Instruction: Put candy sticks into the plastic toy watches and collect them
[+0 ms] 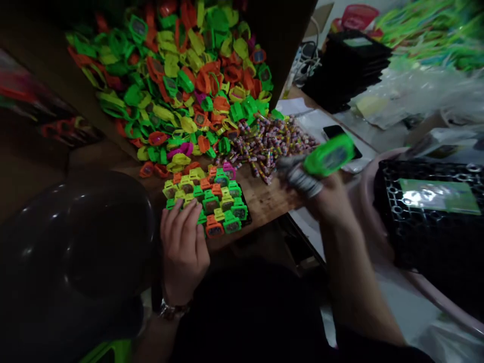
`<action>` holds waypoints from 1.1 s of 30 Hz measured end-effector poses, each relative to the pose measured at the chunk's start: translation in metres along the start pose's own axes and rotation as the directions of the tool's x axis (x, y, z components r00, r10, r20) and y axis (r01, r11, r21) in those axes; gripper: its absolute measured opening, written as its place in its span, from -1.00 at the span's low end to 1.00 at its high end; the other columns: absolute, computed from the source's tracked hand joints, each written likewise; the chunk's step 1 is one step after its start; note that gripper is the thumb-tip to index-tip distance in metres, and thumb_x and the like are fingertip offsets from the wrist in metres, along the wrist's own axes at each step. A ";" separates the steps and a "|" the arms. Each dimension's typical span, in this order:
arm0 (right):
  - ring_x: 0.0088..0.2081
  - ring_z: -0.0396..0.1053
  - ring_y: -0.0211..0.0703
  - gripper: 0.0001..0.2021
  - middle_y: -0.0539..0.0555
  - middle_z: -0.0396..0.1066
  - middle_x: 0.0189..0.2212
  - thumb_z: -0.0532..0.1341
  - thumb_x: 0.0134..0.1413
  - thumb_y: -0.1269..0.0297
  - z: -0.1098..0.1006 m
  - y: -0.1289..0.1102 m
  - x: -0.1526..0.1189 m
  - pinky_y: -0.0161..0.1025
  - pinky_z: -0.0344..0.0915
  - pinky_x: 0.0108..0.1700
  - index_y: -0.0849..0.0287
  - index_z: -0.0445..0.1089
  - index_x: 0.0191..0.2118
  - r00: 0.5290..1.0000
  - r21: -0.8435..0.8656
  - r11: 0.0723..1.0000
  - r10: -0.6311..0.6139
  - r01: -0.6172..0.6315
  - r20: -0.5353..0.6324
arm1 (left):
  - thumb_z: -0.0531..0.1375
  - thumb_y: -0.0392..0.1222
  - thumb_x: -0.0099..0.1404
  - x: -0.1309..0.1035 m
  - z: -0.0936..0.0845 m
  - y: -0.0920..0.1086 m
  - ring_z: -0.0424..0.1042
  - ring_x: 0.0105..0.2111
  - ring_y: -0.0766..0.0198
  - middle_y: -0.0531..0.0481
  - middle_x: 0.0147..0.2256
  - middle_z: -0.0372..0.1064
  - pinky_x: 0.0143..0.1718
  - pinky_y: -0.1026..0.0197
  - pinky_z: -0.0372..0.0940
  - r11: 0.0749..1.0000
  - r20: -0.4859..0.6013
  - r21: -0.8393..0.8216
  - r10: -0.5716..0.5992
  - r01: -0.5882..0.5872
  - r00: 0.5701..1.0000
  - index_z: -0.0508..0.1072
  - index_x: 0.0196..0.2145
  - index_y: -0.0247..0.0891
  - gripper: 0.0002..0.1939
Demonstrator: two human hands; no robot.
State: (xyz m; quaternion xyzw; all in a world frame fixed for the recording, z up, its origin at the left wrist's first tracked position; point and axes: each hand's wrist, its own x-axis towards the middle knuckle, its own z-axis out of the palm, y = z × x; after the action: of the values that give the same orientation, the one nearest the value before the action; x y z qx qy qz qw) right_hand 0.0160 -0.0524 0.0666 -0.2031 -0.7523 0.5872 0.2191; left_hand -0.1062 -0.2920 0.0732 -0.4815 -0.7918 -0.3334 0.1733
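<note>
Resting on rowed toy watches, the left hand lay open.
The right hand gripped a blurred green watch — the rows lay at the wooden table's front edge.

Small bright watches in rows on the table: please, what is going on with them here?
A person's left hand lies with its fingers over the near left part of the watch rows. The right hand, off to the right, holds a bright green object, too blurred to name. Beyond the rows are a heap of loose watches and a pile of small pieces.
</note>
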 end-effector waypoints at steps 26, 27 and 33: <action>-0.35 0.42 -0.13 -0.84 0.13 0.46 -0.38 0.15 -0.05 0.57 0.046 0.044 -0.027 -0.30 0.28 -0.31 0.23 0.36 -0.32 0.914 -0.259 0.937 -0.121 0.234 0.386 | 0.23 -0.07 0.21 0.027 0.036 0.033 0.17 0.17 -0.06 -0.21 0.09 0.32 0.22 -0.18 -0.02 0.964 0.327 0.093 0.206 -0.249 0.922 0.25 0.14 -0.33 -0.42; -0.36 0.42 -0.13 -0.86 0.12 0.46 -0.40 0.17 -0.05 0.56 0.045 0.044 -0.025 -0.30 0.27 -0.31 0.23 0.36 -0.34 0.908 -0.267 0.936 -0.108 0.230 0.405 | 0.23 -0.04 0.21 0.028 0.036 0.034 0.19 0.16 -0.04 -0.20 0.07 0.34 0.22 -0.16 -0.01 0.966 0.315 0.104 0.192 -0.235 0.929 0.25 0.14 -0.33 -0.41; -0.26 0.44 -0.04 -0.89 0.14 0.49 -0.37 0.19 -0.05 0.49 0.045 0.041 -0.016 -0.26 0.29 -0.24 0.20 0.40 -0.34 0.903 -0.301 0.938 -0.026 0.170 0.429 | 0.23 0.05 0.19 0.034 0.044 0.046 0.19 0.09 -0.07 -0.19 -0.04 0.36 0.16 -0.16 0.08 0.970 0.296 0.153 0.135 -0.186 0.946 0.38 0.04 -0.25 -0.49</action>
State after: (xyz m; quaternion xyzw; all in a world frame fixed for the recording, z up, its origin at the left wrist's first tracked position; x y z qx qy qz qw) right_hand 0.0057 -0.0879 0.0154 -0.0680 -0.8788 0.4701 0.0452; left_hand -0.0804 -0.2246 0.0782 -0.5698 -0.7933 -0.1730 0.1272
